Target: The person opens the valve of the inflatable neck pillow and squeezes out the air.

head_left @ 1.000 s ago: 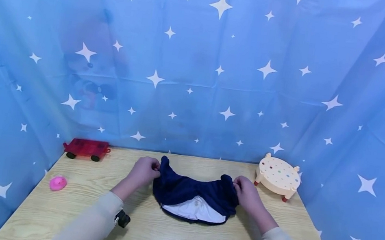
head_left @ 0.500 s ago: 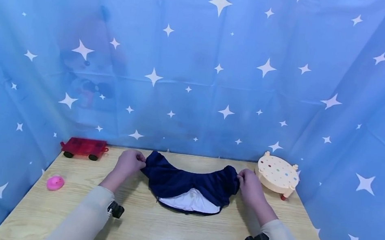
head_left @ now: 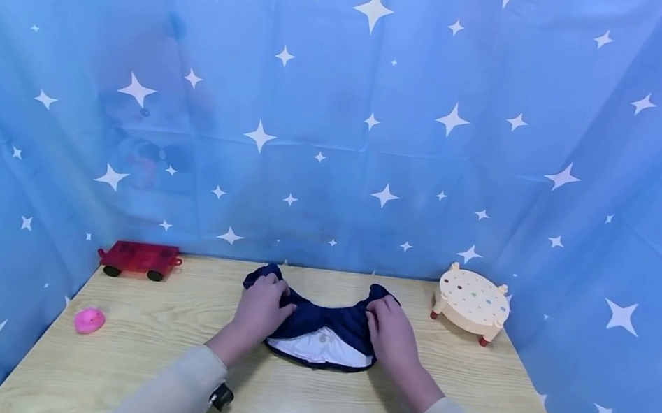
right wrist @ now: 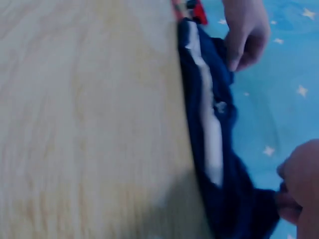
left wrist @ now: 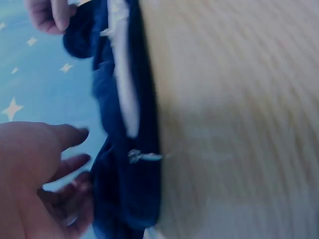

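Observation:
A small navy blue garment [head_left: 324, 317] with a white lining [head_left: 320, 346] lies across the table, its two sleeve-like ends turned up at the back. Over its left part is my left hand [head_left: 259, 308]; in the left wrist view that hand [left wrist: 45, 181] has loose, spread fingers beside the cloth. My right hand [head_left: 395, 334] rests on the opposite end, thumb apart from the fingers. Bent fingers of this hand [right wrist: 301, 186] touch the cloth in the right wrist view, which is blurred. Small pale fastenings or tags [left wrist: 144, 156] show on the dark fabric.
A red toy cart [head_left: 141, 259] with black wheels stands at the back left, and a pink rubber toy [head_left: 89, 321] sits nearer on that side. At the back right is a cream toy table [head_left: 473, 301] with dots. Blue star-printed curtains [head_left: 332, 108] border the wooden table [head_left: 303, 407].
Both hands have left the garment's outer ends and come inward over it. The cloth, spread wider half a second ago, now looks narrower, its ends standing up behind the hands.

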{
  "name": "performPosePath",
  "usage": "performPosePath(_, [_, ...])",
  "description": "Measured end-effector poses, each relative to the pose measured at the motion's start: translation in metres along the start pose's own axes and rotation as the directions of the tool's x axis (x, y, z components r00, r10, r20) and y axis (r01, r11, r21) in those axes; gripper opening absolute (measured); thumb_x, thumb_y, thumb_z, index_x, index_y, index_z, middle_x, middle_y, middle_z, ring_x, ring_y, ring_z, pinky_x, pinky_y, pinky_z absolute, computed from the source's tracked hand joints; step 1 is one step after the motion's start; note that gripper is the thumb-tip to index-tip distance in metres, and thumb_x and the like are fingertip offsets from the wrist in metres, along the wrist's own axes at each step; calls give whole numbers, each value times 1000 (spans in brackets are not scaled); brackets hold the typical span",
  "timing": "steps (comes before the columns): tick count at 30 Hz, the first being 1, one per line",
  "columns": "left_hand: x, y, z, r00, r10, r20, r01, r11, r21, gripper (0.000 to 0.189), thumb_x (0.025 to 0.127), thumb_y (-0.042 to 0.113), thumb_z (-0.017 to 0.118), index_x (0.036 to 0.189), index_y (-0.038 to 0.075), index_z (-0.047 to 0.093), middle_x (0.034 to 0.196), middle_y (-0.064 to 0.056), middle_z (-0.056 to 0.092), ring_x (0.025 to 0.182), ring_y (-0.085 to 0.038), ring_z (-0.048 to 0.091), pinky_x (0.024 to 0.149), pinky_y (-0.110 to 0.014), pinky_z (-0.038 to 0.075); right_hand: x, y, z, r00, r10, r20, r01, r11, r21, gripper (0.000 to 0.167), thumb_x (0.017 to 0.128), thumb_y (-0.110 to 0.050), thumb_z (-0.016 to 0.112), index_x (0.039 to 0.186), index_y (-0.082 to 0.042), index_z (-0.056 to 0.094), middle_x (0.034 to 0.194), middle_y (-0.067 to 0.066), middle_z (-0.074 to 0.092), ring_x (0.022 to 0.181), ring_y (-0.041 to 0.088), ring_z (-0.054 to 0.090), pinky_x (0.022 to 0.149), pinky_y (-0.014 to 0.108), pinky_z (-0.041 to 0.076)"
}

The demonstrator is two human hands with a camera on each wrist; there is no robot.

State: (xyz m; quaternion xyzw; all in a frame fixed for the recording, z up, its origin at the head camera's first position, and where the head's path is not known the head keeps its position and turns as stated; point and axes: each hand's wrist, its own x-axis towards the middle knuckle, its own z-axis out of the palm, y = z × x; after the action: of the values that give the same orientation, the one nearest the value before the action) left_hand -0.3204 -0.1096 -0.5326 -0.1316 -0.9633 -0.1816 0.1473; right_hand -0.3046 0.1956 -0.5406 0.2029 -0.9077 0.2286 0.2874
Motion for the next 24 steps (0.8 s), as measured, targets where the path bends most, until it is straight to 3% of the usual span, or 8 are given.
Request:
performPosePath(4, [0, 1, 17, 997, -18, 76, 5, 987, 160, 79, 85, 60, 93, 134, 2, 71, 127, -19, 63, 116, -37, 62, 93, -54, 58, -1, 1, 8, 997, 53, 55, -47, 993, -106, 32, 92, -13, 91, 114, 4, 74, 111, 18, 64, 99, 39, 65, 88, 57, 56])
performPosePath(9, [-3, -7, 29, 982, 2, 189, -32, 988, 154, 113, 80, 66, 94, 159, -3, 51, 154, -26, 52, 143, -43, 51, 118, -55, 47, 1, 17, 13, 971, 143, 192, -119, 984, -134, 79, 88, -32, 97, 143, 12, 62, 142, 31, 58, 130, 50, 58, 109, 63, 50])
performPosePath(13, [-5, -16, 27, 959, 37, 282, -66, 993, 96, 124, 83, 66, 91, 168, -5, 37, 168, -28, 41, 156, -45, 40, 129, -57, 33, 3, 38, 15, 918, 175, 357, -143, 983, -114, 106, 87, -48, 95, 160, 11, 47, 163, 34, 45, 151, 54, 44, 122, 65, 39])
performPosePath(15, [-5, -19, 24, 940, 52, 339, -86, 993, 85, 127, 84, 69, 89, 171, -4, 31, 174, -26, 33, 160, -44, 34, 131, -57, 28, 4, 51, 14, 885, 164, 436, -139, 986, -90, 113, 88, -54, 92, 164, 11, 40, 168, 34, 39, 156, 54, 36, 125, 66, 35])
performPosePath(20, [-6, -24, 14, 888, 75, 454, -112, 992, 55, 133, 85, 75, 84, 175, 0, 21, 182, -22, 16, 167, -40, 22, 134, -58, 21, 8, 76, 8, 784, 86, 614, -104, 995, -7, 128, 87, -63, 89, 172, 8, 24, 178, 30, 21, 165, 51, 17, 129, 69, 23])
performPosePath(22, [-7, -27, 13, 875, 85, 477, -120, 992, 44, 135, 85, 76, 83, 176, 0, 18, 183, -22, 12, 168, -39, 18, 134, -58, 18, 11, 79, 4, 762, 47, 646, -82, 996, 24, 131, 86, -62, 90, 173, 7, 21, 180, 30, 17, 166, 50, 14, 129, 71, 19])
performPosePath(24, [-10, -28, 13, 867, 102, 489, -135, 990, 32, 137, 85, 79, 81, 176, 0, 16, 183, -22, 9, 169, -38, 15, 134, -59, 16, 11, 78, 0, 758, 22, 652, -64, 997, 41, 131, 85, -60, 92, 172, 8, 22, 179, 30, 18, 166, 50, 16, 129, 71, 20])
